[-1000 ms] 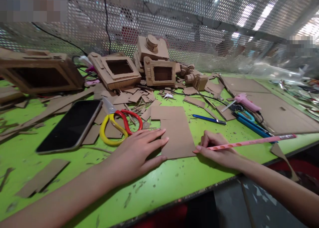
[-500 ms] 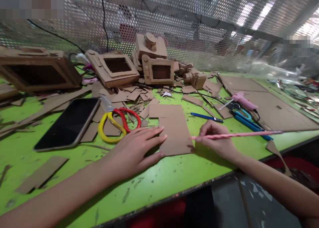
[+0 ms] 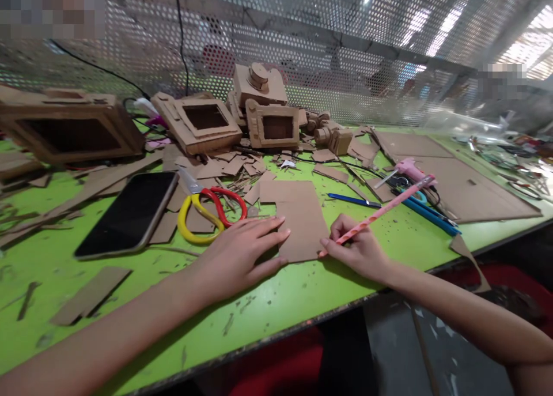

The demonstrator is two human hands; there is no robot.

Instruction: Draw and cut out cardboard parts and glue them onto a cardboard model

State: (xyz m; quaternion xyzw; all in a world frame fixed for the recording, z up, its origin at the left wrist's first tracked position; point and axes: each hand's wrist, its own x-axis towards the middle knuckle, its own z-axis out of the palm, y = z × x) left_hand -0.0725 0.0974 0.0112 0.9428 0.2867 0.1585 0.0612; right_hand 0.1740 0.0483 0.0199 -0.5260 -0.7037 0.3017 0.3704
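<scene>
A flat piece of cardboard (image 3: pixel 301 223) lies on the green table (image 3: pixel 242 332), with a smaller cardboard strip (image 3: pixel 268 192) at its upper left. My left hand (image 3: pixel 246 249) rests with fingers stretched out, the tips on the cardboard's left edge. Pinched in my right hand (image 3: pixel 360 252) is a pink pencil (image 3: pixel 380 212), its tip at the cardboard's lower right corner and its far end slanting up to the right. Scissors (image 3: pixel 201 214) with one yellow and one red handle lie beyond my left hand. Past my right hand is a blue craft knife (image 3: pixel 352 200).
A phone (image 3: pixel 129 214) lies at the left. Cardboard camera models (image 3: pixel 274 125) stand along the back among scraps. At the right are a pink glue gun (image 3: pixel 410 171), a blue-handled tool (image 3: pixel 432 214) and a large cardboard sheet (image 3: pixel 488 191). Perforated metal mesh (image 3: pixel 319 56) rises behind.
My right hand has moved the pencil tip down and left to the cardboard's lower corner, and the pencil is now tilted more steeply. My left hand stays on the cardboard. The view has shifted slightly.
</scene>
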